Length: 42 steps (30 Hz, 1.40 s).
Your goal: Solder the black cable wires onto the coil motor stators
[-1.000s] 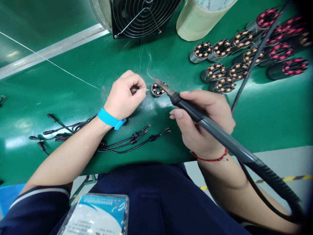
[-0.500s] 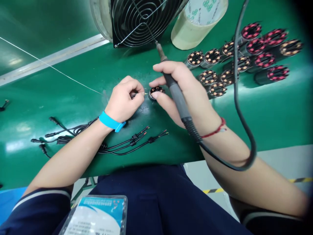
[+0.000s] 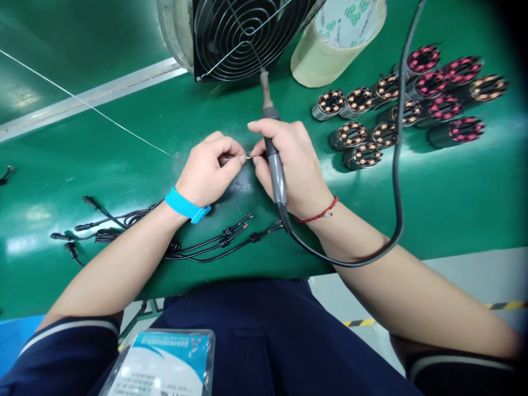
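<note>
My left hand (image 3: 212, 170) is closed in a pinch on the thin wires (image 3: 248, 158) of a cable, their bare tips just past my fingertips. My right hand (image 3: 295, 165) has a soldering iron (image 3: 277, 170) resting across it between thumb and fingers, tip pointing away from me. Its thumb and fingertip meet close to the wire ends; the small copper-wound stator there is hidden behind them. Several black cables (image 3: 210, 250) with stripped ends lie on the green table below my hands.
A fan (image 3: 245, 41) with a wire grille stands at the back, beside a large tape roll (image 3: 317, 63). Several stators with copper and red windings (image 3: 363, 157) stand at the right. A solder wire (image 3: 103, 114) stretches in from the left. The iron's cord (image 3: 398, 165) loops over my right forearm.
My right hand has moved left and its fingers have closed in near the wire ends. The iron has swung more upright. The stator has gone out of sight. My left hand has barely moved.
</note>
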{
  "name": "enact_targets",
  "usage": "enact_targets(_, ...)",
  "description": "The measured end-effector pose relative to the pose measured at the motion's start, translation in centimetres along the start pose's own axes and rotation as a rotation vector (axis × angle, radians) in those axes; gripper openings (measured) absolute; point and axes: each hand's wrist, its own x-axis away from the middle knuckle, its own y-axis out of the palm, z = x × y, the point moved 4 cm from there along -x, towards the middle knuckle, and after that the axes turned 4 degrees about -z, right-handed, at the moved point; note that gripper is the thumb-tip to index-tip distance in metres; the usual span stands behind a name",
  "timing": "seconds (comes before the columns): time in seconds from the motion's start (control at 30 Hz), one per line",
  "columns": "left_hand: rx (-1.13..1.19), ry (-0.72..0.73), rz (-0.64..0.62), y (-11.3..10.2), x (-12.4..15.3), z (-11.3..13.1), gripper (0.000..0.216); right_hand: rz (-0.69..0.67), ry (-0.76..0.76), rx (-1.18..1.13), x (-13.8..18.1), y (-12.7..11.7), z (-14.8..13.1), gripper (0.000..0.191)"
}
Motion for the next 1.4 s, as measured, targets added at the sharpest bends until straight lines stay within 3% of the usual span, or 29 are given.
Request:
enact_targets(0.17,0.277,-0.231,-0.106,0.3,-0.1,-0.3,0.008,0.122,-0.085,0.012,0.2,-0.8,-0.3,0.047)
enact_targets(0.33,0.397,-0.378,-0.123,0.5,-0.1,-0.3,0.008,0.067,-0.036,0.018,0.8,0.2,-0.2,0.046)
enact_targets(0.5,0.466,-0.423,-0.107,0.5,-0.1,-0.2,0.013,0.062,-0.033,0.005,0.8,0.6,-0.1,0.046)
enact_targets(0.77,0.433,-0.295,-0.003,0.7,0.0,-0.8,0.013,0.058,-0.009,-0.195,0.7,-0.2,-0.8,0.045)
enact_targets(0.93,0.157,-0.058,0.097,-0.3,0.2,-0.3,0.011,0.061,0.035,-0.281,0.6,-0.1,-0.5,0.046)
enact_targets(1.17,-0.126,0.115,0.047,-0.6,0.6,1.2,0.009,0.075,0.031,-0.270,0.6,-0.2,-0.1,0.044)
enact_targets(1.4,-0.265,0.254,-0.003,-0.3,0.6,1.6,0.016,0.060,0.016,-0.246,0.7,-0.4,-0.3,0.045)
